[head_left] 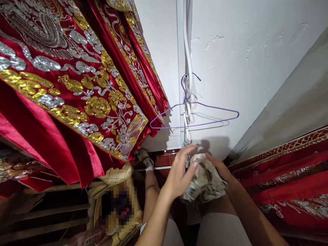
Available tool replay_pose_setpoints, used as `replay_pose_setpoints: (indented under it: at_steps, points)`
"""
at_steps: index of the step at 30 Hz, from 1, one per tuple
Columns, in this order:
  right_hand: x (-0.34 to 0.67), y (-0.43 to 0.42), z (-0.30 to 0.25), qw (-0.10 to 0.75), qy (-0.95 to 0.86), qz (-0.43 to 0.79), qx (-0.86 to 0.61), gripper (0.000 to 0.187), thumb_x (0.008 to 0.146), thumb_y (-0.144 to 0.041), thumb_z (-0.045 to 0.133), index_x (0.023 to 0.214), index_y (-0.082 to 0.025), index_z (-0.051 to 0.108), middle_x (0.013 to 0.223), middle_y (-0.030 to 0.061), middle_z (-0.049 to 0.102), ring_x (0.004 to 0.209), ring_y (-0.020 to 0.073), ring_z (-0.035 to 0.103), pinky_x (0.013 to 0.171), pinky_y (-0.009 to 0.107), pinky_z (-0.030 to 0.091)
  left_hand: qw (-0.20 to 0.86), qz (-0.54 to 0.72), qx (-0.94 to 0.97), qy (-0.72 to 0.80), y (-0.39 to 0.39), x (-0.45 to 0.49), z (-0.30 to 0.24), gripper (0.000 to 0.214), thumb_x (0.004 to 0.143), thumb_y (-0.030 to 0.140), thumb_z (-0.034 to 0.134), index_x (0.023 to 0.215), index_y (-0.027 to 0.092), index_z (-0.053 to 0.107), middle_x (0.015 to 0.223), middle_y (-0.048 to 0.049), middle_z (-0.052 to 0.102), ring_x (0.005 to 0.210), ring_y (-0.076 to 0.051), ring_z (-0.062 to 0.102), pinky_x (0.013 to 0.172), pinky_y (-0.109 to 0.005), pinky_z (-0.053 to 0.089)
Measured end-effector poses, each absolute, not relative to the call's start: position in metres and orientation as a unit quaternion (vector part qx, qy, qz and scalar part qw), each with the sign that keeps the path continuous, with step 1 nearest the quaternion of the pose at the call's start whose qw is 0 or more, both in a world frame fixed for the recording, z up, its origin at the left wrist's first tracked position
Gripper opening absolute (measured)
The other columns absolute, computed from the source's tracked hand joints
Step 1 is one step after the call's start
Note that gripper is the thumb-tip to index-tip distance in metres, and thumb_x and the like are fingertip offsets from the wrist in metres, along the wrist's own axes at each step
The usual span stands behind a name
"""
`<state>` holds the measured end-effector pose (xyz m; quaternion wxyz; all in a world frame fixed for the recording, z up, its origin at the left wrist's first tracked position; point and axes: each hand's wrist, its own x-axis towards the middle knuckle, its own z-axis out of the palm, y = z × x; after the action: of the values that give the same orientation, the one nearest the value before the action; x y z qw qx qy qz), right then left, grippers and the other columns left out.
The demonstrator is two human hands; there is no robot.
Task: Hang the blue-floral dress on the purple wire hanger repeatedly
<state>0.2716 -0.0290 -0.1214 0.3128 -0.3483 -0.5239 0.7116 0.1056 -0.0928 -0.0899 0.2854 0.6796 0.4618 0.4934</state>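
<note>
A white cloth with a dark and greenish print [211, 186] is bunched up in front of my thighs, between my two hands. My left hand [176, 174] lies against its left side, with fingers stretched out and the thumb apart. At the cloth's right edge is my right hand [221, 169], its thumb side on top and most of its fingers hidden; it appears to grip the fabric. Beyond the hands a purple wire hanger [194, 102] hangs bare from a white strap [188, 51] by the wall.
Red satin hangings with gold and silver sequin embroidery [97, 106] fill the left side. More red embroidered fabric [294, 181] lies at the right. A bamboo chair or rack [92, 205] stands lower left. One foot in a clog [145, 156] is near the white wall [230, 51].
</note>
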Motion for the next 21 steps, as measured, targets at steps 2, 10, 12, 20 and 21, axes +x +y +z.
replay_pose_setpoints:
  at_steps: [2,10,12,20,21]
  points:
    - [0.278,-0.028,-0.102,0.208,-0.557,0.742,-0.309,0.036,0.074,-0.054,0.074,0.082,-0.019,0.071,0.069,0.0028,0.067,0.065,0.0206,0.063,0.062,0.031,0.053,0.302,0.485,0.692,0.441,-0.083,0.096,-0.092,0.050,0.103,0.050,0.036,0.143,0.022,0.050,0.144,-0.0147,0.057,0.135,-0.029,0.051,0.114,-0.043,0.036]
    - [0.297,0.013,-0.039,0.310,-0.790,0.434,-0.303,0.024,0.076,-0.020,0.063,0.093,-0.019,0.079,0.080,0.0024,0.074,0.062,0.0165,0.060,0.059,0.027,0.047,0.320,0.276,0.756,0.500,-0.072,0.064,-0.113,0.052,0.098,0.059,0.043,0.070,0.018,0.059,0.064,0.0016,0.051,0.062,-0.015,0.047,0.063,-0.025,0.039]
    - [0.294,0.034,-0.039,0.385,-0.753,0.396,-0.358,0.054,0.074,-0.016,0.060,0.127,-0.024,0.070,0.088,0.0024,0.075,0.056,0.0151,0.058,0.056,0.027,0.048,0.261,0.238,0.749,0.560,-0.072,0.047,-0.107,0.046,0.096,0.053,0.048,0.070,0.018,0.060,0.064,0.0006,0.056,0.062,-0.016,0.051,0.062,-0.025,0.036]
    - [0.261,0.105,-0.083,0.344,-0.786,0.359,-0.367,0.063,0.074,-0.012,0.049,0.133,-0.020,0.067,0.137,0.0084,0.066,0.124,0.0289,0.059,0.102,0.039,0.045,0.151,-0.058,0.641,0.751,-0.074,0.001,-0.083,0.039,0.096,0.039,0.045,0.075,0.018,0.070,0.091,-0.0201,0.076,0.093,-0.037,0.072,0.084,-0.043,0.049]
    - [0.263,0.106,-0.088,0.339,-0.790,0.354,-0.369,0.059,0.073,-0.013,0.048,0.127,-0.020,0.070,0.127,0.0081,0.071,0.115,0.0285,0.063,0.096,0.038,0.048,0.148,-0.071,0.620,0.768,-0.075,-0.003,-0.084,0.036,0.095,0.035,0.045,0.078,0.017,0.071,0.097,-0.0226,0.075,0.097,-0.039,0.071,0.085,-0.046,0.050]
